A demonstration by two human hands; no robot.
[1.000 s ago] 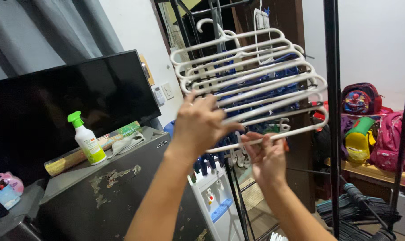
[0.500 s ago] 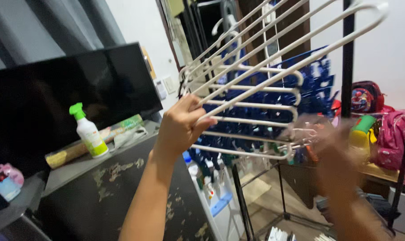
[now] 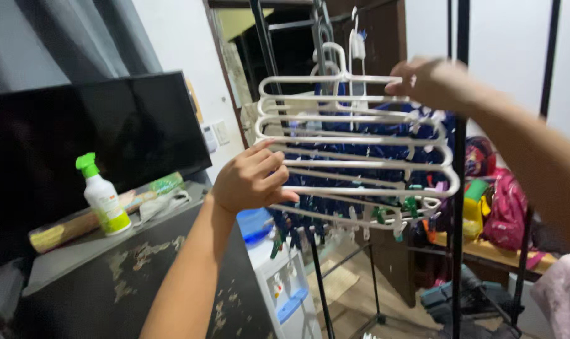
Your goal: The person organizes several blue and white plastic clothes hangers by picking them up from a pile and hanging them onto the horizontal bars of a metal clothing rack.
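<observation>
Left hand: your left hand [image 3: 250, 179] is raised in front of you, fingers curled shut around the lower bars at the left end of a white multi-bar hanger [image 3: 354, 141].
Right hand: your right hand [image 3: 432, 81] reaches up high on the right, closed on the right end of the hanger's top bar; it is blurred, so you cannot make out the exact finger hold.
Hanger: the white multi-bar hanger spreads flat between your two hands, its bars running roughly level and stacked one below the other, its hook [image 3: 332, 56] up at the top near the dark rack poles.
Behind the hanger: a blue peg dryer [image 3: 385, 157] hangs just behind the bars, with green and blue clothes pegs [image 3: 410, 207] dangling along its lower edge.
Rack: a black clothes rack pole [image 3: 458, 188] stands upright to the right, crossing in front of the hanger's right end.
Left of you: a dark television screen [image 3: 96, 138] stands on a worn dark cabinet [image 3: 140, 270], with a white spray bottle with a green nozzle [image 3: 100, 194] and a rolled mat [image 3: 65, 226] beside it.
Below: a white water dispenser [image 3: 288, 285] sits under your left hand, near the cabinet.
Right background: colourful backpacks [image 3: 501, 210] are piled on a wooden shelf, well apart from the hanger.
</observation>
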